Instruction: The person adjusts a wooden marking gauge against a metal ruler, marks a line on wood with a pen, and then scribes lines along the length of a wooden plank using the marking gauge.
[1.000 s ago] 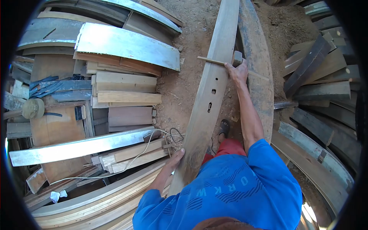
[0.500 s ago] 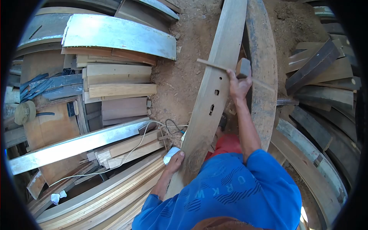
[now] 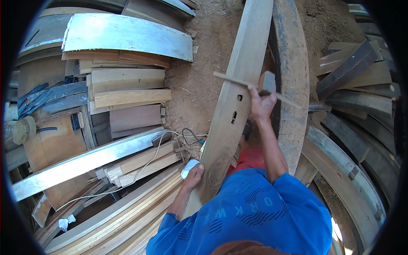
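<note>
A long wooden plank (image 3: 244,51) stretches away from my body, with two cut slots in its face. My right hand (image 3: 261,104) is closed around a wooden marking gauge (image 3: 267,83), a block with a thin stick passing through it. The stick lies across the plank just beyond the slots, and the block sits by the plank's right edge. Nearer my body, my left hand (image 3: 194,176) grips the plank's left edge, its thumb along the edge and its other fingers mostly hidden. A white object (image 3: 189,168) shows beside that hand.
A thick weathered beam (image 3: 291,63) stands along the right of the plank. Stacked boards (image 3: 129,80) and a long pale board (image 3: 89,163) fill the left side. A cable (image 3: 148,163) runs over the timber. More planks (image 3: 352,72) lie at right.
My right hand and the marking gauge have shifted slightly along the plank toward my body, and the stick now covers the small round hole. My left hand stays on the plank's edge.
</note>
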The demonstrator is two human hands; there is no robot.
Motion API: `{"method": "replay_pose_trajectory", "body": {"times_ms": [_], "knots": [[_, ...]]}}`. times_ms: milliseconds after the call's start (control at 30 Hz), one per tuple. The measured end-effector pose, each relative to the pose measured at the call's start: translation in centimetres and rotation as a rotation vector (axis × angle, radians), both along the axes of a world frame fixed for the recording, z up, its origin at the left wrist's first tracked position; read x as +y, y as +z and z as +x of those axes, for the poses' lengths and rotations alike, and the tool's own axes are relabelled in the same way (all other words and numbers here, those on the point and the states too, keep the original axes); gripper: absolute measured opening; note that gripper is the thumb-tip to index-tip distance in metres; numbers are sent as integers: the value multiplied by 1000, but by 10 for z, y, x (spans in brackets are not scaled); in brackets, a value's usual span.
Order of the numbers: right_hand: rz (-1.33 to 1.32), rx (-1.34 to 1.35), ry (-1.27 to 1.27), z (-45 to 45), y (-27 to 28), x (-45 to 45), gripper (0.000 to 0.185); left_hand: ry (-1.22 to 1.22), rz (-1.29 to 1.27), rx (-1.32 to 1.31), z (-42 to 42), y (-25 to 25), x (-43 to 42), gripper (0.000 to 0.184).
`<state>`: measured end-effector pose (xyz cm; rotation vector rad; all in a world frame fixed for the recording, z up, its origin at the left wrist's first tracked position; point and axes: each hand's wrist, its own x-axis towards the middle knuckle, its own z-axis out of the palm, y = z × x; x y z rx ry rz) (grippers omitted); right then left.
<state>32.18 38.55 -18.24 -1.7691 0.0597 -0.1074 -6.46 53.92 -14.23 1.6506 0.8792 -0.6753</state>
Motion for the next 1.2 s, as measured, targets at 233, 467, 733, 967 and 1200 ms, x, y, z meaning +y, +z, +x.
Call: {"method": "replay_pose_trajectory", "body": {"times_ms": [233,467,733,967,1200], "knots": [[-141,20,-50,96,-7,16,56,-19,-1,-15,3,-4,11,76],[-287,52,9,-13,-2,8,66,-15,-219,-121,-5,-33,30,85],[-75,-20,-21,-166,5,9,70,-21,-193,-220,3,-24,28,92],[-321,132,-109,-51,11,16,63,-34,-80,-229,-3,-35,21,93],[-245,109,-39,-62,27,6,71,-11,-111,-177,-2,-27,18,84]]}}
